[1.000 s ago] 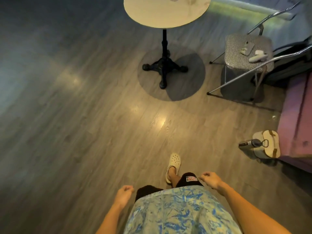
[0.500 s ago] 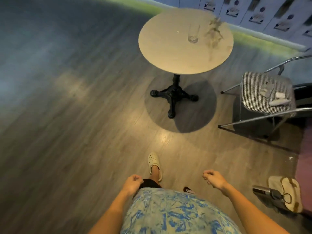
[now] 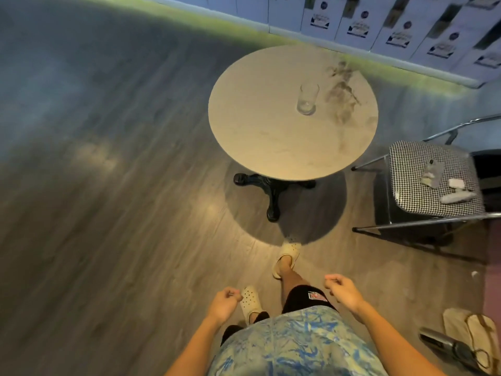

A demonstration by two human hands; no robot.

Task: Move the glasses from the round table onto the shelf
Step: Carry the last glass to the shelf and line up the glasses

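Toward the far right edge of the round worktop (image 3: 260, 131) stands one clear glass (image 3: 307, 100), upright. Well short of the worktop, the left hand (image 3: 223, 303) and right hand (image 3: 343, 290) hang low before the body, fingers (image 3: 235, 294) loosely curled, released, holding nothing. A checked chair (image 3: 417, 169) sits just right of the worktop.

Inventory: 1 table (image 3: 271, 126), 1 glass (image 3: 307, 99), 1 chair (image 3: 412, 169) carrying 3 small items (image 3: 432, 171), 1 left hand (image 3: 223, 303), 1 right hand (image 3: 344, 290), 2 clogs (image 3: 288, 255), 1 tote bag (image 3: 461, 327), 1 flask (image 3: 444, 344).
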